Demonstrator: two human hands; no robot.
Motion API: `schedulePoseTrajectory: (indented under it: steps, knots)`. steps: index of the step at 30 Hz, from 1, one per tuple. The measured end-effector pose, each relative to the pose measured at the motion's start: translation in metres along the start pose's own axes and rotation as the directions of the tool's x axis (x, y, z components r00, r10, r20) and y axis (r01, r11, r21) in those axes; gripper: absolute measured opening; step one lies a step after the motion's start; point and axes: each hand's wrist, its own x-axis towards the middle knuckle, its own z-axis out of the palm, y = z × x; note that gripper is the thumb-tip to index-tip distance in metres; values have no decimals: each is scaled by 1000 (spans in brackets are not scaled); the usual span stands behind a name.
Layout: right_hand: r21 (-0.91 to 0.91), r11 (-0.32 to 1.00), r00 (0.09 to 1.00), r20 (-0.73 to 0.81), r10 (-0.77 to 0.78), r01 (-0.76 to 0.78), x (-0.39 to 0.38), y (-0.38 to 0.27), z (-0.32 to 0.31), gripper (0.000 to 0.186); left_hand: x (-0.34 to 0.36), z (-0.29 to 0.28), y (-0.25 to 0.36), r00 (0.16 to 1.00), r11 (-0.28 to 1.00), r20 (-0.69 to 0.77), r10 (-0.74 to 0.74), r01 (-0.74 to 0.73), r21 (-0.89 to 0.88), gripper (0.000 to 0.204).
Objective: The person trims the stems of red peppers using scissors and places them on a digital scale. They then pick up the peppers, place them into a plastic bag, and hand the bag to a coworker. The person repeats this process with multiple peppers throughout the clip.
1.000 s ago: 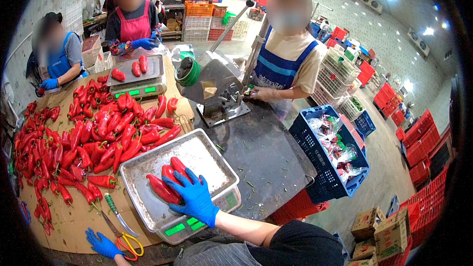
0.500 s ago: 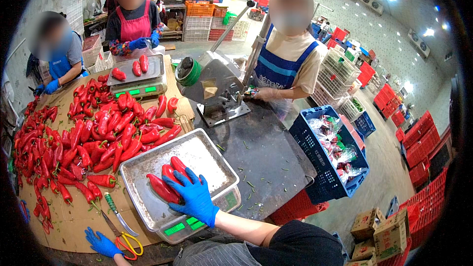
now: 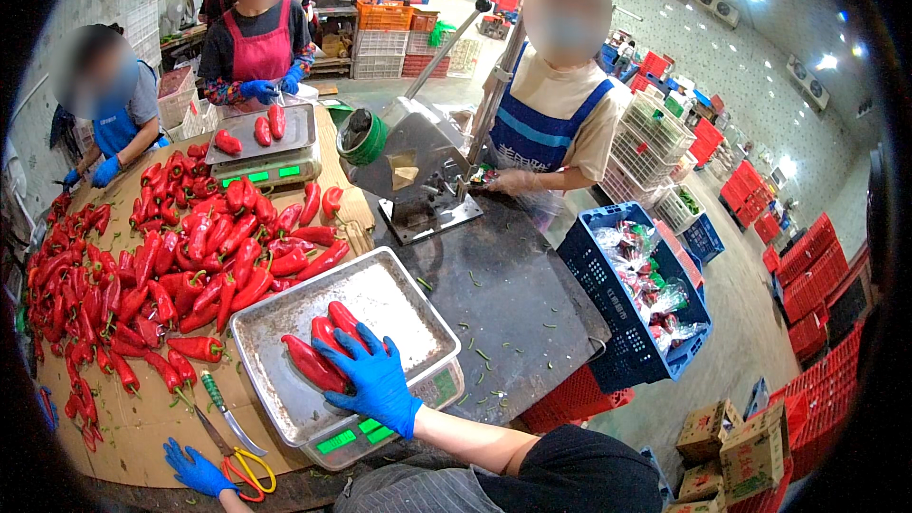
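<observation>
My right hand [image 3: 375,383], in a blue glove, lies over several red peppers [image 3: 316,361] on the metal tray [image 3: 408,299] of a digital scale. Its fingers are spread across the peppers' near ends, touching them. At the lower left my left hand [image 3: 197,468], also blue-gloved, rests open and flat near the table edge. Just right of it are scissors [image 3: 249,475] with yellow and red handles. A curved knife [image 3: 228,410] with a green handle lies between the scissors and the scale.
A large heap of red peppers [image 3: 180,266] covers the table's left side. Beyond it stands another scale [image 3: 266,171] with peppers. A metal bench device [image 3: 423,171] stands at the far edge. Right, a blue crate [image 3: 608,313] holds bagged peppers. Three co-workers stand around the table.
My two hands and the peppers under the right one have stayed put. Across the table, the pink-aproned co-worker's gloved hands have shifted slightly, as has the left co-worker's hand.
</observation>
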Motion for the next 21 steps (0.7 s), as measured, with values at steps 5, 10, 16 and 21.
schedulePoseTrajectory:
  steps: [5, 10, 16, 21]
  knots:
    - [7, 1000, 1000, -3, -1, 1, 0, -1, -1, 77, 0, 2, 0, 1000, 1000, 1, -12, 12, 0, 42]
    - [8, 1000, 1000, -11, -5, 5, 0, -1, -2, 77, 1, 6, -4, 1000, 1000, -18, 7, -7, -18, 43]
    - [-3, 1000, 1000, -8, 4, -4, 0, -1, -2, 78, 1, 7, -4, 1000, 1000, -19, 8, -8, -19, 43]
    - [7, 1000, 1000, -20, 4, -4, -1, -1, -1, 78, 0, 5, -1, 1000, 1000, -31, 7, -8, -29, 43]
